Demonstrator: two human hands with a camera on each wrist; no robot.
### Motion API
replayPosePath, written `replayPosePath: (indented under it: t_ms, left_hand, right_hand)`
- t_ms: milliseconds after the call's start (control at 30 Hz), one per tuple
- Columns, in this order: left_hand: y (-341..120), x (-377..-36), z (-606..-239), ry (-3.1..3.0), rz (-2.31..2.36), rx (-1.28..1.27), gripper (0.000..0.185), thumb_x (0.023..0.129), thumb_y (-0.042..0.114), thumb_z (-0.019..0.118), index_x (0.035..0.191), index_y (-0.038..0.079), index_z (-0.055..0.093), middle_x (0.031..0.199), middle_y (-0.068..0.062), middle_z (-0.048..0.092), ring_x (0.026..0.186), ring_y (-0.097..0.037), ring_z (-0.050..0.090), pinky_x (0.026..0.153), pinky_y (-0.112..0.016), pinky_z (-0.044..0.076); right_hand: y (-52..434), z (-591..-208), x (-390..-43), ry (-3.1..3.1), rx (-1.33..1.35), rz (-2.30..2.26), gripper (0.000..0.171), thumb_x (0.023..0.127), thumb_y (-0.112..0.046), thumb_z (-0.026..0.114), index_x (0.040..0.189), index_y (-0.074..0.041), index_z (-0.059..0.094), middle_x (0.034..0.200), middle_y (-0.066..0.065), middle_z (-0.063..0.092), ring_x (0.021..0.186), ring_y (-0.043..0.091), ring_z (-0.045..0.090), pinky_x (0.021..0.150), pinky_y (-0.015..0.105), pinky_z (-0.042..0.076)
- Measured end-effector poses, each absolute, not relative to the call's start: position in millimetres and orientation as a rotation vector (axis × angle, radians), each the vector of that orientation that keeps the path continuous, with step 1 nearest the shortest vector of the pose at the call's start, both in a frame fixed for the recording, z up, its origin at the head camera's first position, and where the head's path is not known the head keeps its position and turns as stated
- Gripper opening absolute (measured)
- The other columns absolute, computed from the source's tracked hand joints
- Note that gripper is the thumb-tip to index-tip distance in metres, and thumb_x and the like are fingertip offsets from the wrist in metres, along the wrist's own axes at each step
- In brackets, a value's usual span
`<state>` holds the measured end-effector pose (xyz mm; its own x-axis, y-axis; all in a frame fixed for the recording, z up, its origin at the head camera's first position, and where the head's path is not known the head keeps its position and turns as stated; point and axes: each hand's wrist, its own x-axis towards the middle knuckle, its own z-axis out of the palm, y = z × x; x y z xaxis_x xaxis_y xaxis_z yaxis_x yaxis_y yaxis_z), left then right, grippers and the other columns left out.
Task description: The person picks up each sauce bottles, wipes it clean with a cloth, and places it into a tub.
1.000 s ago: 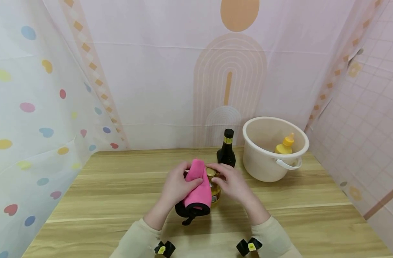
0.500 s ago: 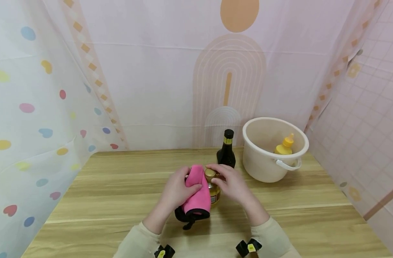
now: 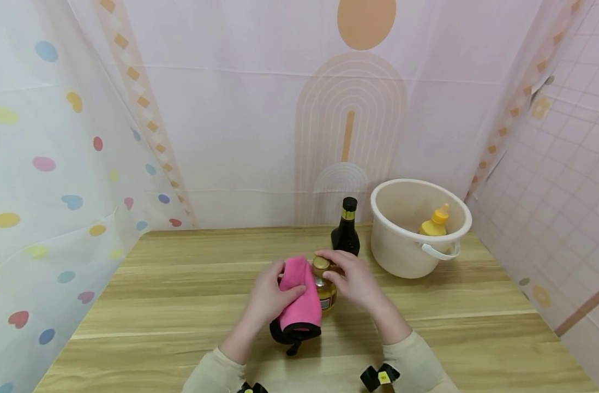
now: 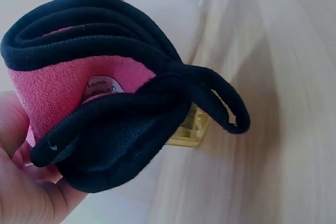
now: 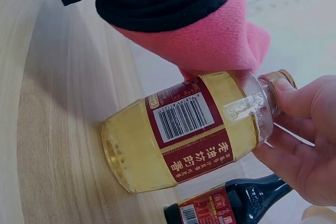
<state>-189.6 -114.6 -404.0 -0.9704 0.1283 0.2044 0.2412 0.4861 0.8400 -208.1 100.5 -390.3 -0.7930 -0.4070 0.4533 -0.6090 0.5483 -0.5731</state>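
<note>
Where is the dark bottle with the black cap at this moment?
In the head view the dark bottle stands on the wooden table, just left of the white bucket, behind the right hand.

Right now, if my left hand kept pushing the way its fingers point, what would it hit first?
Probably the yellow oil bottle: the left hand presses the pink cloth against its side, so only cloth lies between.

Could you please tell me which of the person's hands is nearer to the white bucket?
The right hand, gripping the yellow bottle just left of the white bucket. The left hand, holding the pink cloth, is farther left.
</note>
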Motion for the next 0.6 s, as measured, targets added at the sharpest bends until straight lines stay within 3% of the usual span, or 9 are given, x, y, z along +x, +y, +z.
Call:
replayPosePath:
  t_ms: [600]
  left_hand:
    - [-117.6, -187.3, -430.0, -2.643, -1.427, -0.353, 0.038, 0.079, 0.016, 0.083, 0.108, 0.003, 0.062, 0.096, -0.008, 0.066, 0.077, -0.015, 0.06, 0.063, -0.032, 0.053]
  right_hand:
    - [100.5, -390.1, -207.6, -2.532, 0.834, 1.099, 0.04, 0.091, -0.005, 0.069, 0.131, -0.009, 0.063, 0.12, 0.007, 0.066, 0.1, 0.021, 0.063, 0.084, 0.039, 0.053]
